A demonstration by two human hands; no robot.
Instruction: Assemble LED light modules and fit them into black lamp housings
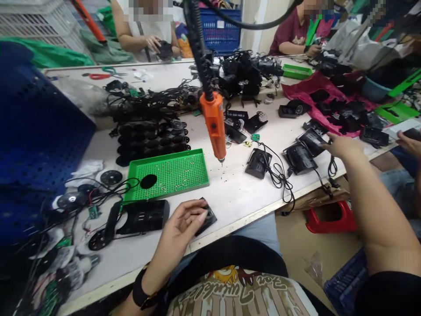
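Observation:
My left hand (185, 223) is near the table's front edge, thumb and fingertips closed on a small flat black plastic part (209, 222), which they partly cover. Out to the right, my right hand (347, 147) has its fingers at the edge of a black plastic housing (311, 141), gripping it; the fingertips are only partly seen. Beside that lies another black housing (300, 158) with a cable. An orange electric screwdriver (214, 127) hangs tip down over the middle of the table, above scattered screws.
A green perforated tray (194, 169) holds small screws and a black disc. Left of my left hand are an opened black casing (143, 217) and wired parts. A corded black unit (259, 163) lies mid-right. Blue crate (39, 114) at left; red stool (332, 218) below. Co-workers sit opposite and right.

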